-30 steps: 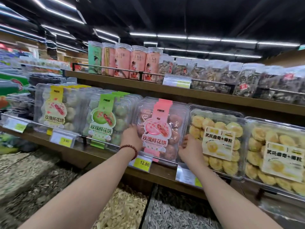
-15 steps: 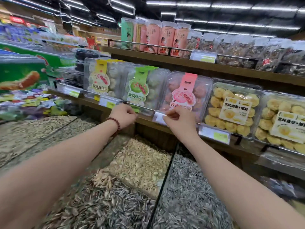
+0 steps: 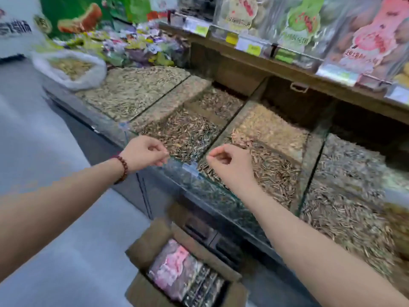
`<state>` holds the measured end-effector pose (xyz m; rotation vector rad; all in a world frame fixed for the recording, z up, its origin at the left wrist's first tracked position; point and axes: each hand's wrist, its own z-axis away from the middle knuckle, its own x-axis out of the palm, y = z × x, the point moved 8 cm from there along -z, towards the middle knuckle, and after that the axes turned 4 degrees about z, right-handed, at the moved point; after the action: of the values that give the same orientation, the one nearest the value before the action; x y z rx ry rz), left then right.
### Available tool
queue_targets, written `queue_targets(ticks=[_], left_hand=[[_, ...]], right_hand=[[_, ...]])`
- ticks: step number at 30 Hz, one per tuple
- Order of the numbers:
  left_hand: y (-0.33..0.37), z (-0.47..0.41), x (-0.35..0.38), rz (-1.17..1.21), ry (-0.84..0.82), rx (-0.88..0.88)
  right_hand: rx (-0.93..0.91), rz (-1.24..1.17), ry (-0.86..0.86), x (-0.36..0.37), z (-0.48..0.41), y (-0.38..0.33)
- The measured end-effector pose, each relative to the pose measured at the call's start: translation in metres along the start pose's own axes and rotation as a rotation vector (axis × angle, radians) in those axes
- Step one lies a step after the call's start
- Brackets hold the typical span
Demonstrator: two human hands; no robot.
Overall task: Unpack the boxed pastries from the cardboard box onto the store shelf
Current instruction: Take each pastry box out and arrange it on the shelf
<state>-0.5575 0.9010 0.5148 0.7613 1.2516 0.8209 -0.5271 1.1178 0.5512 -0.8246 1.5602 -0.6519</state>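
An open cardboard box (image 3: 143,242) stands on the floor at the bottom centre, with pink-labelled pastry boxes (image 3: 171,269) inside it. On the wooden store shelf (image 3: 261,60) at the top right stand clear pastry boxes with yellow, green and pink labels; the pink one (image 3: 369,38) is farthest right. My left hand (image 3: 145,152) and my right hand (image 3: 230,161) hover over the glass edge of the seed bins, fingers loosely curled, holding nothing. A bead bracelet is on my left wrist.
Glass-walled bins (image 3: 183,129) of sunflower seeds and nuts lie between me and the shelf. A white sack of seeds (image 3: 70,67) sits at the far left, with wrapped candies (image 3: 132,47) behind it. Grey floor (image 3: 66,251) spreads left of the cardboard box.
Both hands have let go of the pink pastry box on the shelf and drawn back toward me. My view has swung down, bringing the cardboard box on the floor into sight.
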Motion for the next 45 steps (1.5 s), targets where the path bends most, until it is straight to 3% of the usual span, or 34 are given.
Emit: queue_targets(ticks=[5,11,15,20,25,33,37,42,45], left_hand=[[-0.139,0.033,0.005,0.043,0.008,-0.236],[-0.294,0.047,0.101,0.128,-0.106,-0.488],[-0.388,0.047,0.169,0.028,-0.159,-0.553],[-0.506,0.044,0.248,-0.071,-0.112,-0.627],[-0.593,0.031,0.299,-0.156,-0.144,-0.615],[-0.650,0.000,0.353,-0.116,-0.082,-0.668],[-0.665,0.000,0.364,-0.233,-0.126,-0.734],[-0.669,-0.002,0.372,-0.350,-0.271,-0.806],[-0.679,-0.004,0.375,-0.277,-0.310,-0.894]], right_hand=[[0.122,0.066,-0.163,0.102,0.052,0.050],[0.402,0.132,-0.399,0.222,0.121,0.171],[0.580,0.200,-0.418,0.286,0.159,0.267],[0.773,0.281,-0.407,0.366,0.201,0.399],[0.938,0.072,-0.466,0.433,0.229,0.489],[1.241,-0.150,-0.404,0.486,0.250,0.559],[1.429,-0.248,-0.399,0.498,0.254,0.587],[1.455,-0.262,-0.366,0.485,0.275,0.600],[1.448,-0.350,-0.393,0.485,0.273,0.597]])
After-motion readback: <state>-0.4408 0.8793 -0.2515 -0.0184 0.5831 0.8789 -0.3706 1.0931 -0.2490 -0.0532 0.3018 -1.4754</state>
